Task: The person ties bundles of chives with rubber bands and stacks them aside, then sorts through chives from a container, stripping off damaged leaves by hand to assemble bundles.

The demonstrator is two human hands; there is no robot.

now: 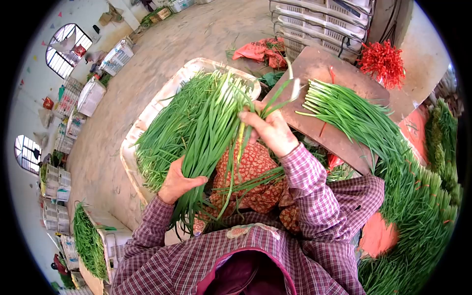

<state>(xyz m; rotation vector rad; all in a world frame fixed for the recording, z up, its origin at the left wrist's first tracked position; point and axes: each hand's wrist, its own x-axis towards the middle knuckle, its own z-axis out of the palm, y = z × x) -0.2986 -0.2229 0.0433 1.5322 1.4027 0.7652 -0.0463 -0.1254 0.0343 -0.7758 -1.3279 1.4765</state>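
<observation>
My left hand [183,182] is wrapped round the leafy part of a bunch of garlic chives [209,128], above the near side of a white plastic crate [129,147]. More chives fill that crate. My right hand [273,130] is closed on a few stalks by the pale stem end of the bunch, its thumb and finger pinched together. A yellowed leaf [241,135] hangs below those fingers. To the right, a neat bunch of chives [344,105] lies on a brown board [354,64], its white ends facing left.
Red ties [381,64] lie heaped on the board's far corner. Long rows of bundled chives [418,221] cover the right side. Stacked white crates [319,19] stand behind the board, near an orange-red bag [263,51]. Another crate of greens [91,241] sits at lower left.
</observation>
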